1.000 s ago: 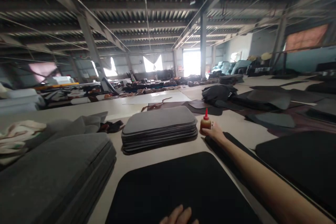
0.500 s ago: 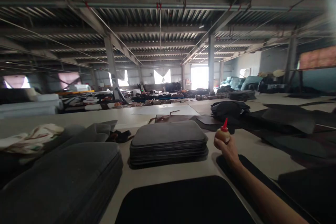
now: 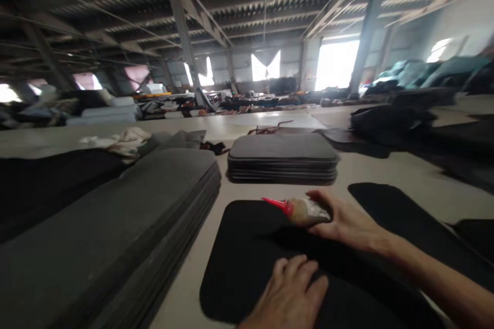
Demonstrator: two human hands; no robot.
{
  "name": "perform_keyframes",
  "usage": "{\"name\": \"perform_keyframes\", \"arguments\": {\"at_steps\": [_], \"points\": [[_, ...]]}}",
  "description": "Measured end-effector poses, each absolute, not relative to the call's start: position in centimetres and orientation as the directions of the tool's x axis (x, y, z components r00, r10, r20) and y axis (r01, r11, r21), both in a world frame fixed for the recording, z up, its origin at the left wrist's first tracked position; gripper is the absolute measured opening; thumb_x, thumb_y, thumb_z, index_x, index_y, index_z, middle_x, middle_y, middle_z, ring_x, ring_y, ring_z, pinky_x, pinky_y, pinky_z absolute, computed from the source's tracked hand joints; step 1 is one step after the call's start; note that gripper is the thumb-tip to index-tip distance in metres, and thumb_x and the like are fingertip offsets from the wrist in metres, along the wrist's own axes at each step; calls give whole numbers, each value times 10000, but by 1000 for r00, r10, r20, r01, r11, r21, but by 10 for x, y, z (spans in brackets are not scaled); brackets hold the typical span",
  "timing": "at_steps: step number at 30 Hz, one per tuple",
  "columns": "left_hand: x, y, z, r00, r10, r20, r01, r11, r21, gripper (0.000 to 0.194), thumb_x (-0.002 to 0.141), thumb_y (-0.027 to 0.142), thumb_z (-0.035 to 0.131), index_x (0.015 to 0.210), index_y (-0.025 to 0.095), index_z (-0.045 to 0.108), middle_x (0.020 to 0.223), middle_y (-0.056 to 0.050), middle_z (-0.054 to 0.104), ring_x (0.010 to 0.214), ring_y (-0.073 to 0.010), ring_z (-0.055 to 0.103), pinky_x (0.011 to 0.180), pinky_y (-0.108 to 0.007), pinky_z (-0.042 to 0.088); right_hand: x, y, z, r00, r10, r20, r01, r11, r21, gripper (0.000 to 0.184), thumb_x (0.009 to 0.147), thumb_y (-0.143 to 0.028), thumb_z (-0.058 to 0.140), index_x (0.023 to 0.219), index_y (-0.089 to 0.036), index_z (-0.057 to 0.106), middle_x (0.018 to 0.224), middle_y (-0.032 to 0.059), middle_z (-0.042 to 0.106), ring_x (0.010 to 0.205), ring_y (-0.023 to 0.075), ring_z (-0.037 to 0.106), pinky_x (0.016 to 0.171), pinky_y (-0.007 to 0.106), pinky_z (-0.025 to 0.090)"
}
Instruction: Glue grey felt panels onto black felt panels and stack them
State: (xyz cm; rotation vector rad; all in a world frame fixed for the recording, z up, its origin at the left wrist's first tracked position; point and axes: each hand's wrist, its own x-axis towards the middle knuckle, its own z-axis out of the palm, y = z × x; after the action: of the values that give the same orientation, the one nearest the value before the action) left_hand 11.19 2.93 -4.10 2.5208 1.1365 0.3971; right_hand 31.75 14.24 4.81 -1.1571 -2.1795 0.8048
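Note:
My right hand (image 3: 335, 218) grips a squeeze bottle (image 3: 304, 212) with a red pointed nozzle and brownish contents. The bottle is tipped on its side above a black rounded-corner mat (image 3: 243, 247), its nozzle pointing left. Flat on that same mat lies my left hand (image 3: 289, 288), fingers a little spread and nothing in them. Behind the mat stands a neat stack of grey rounded-corner pieces (image 3: 283, 149). A taller stack of dark grey sheets (image 3: 154, 185) runs along the left side.
Another long black piece (image 3: 389, 205) lies on the pale table (image 3: 347, 167) to the right. Dark bundled material (image 3: 389, 118) sits at the back right. Crumpled cream cloth (image 3: 131, 141) rests at the left, behind the tall stack.
My right hand has brought the bottle from upright at the right to tilted over the black mat. My left hand has come into view on the mat. The camera has turned and dipped.

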Motion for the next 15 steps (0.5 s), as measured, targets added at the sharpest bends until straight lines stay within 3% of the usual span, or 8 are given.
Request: {"name": "perform_keyframes", "arguments": {"at_steps": [2, 7, 15], "points": [[113, 21, -23, 623, 772, 124, 649, -599, 469, 759, 921, 718, 475, 1493, 224, 410, 1568, -142, 403, 1462, -368, 321, 1181, -616, 276, 311, 137, 45, -489, 863, 126, 564, 423, -710, 608, 736, -410, 779, 1260, -207, 547, 1108, 41, 678, 972, 262, 659, 789, 310, 544], [116, 19, -6, 646, 760, 72, 648, -596, 474, 752, 973, 693, 352, 1486, 145, 400, 1569, -192, 376, 1472, -371, 283, 1155, -638, 271, 292, 130, 41, -535, 836, 117, 487, 419, -766, 557, 747, -487, 784, 1206, -234, 593, 1058, 40, 702, 909, 277, 688, 718, 292, 573], [114, 20, -6, 660, 733, 162, 665, -671, 328, 646, 977, 660, 397, 1339, 143, 533, 1505, -152, 438, 1469, -358, 275, 1183, -527, 256, 250, 117, 36, -498, 859, 120, 413, 357, -838, 587, 711, -559, 757, 1177, -239, 597, 969, 37, 699, 806, 260, 691, 632, 304, 574]]}}
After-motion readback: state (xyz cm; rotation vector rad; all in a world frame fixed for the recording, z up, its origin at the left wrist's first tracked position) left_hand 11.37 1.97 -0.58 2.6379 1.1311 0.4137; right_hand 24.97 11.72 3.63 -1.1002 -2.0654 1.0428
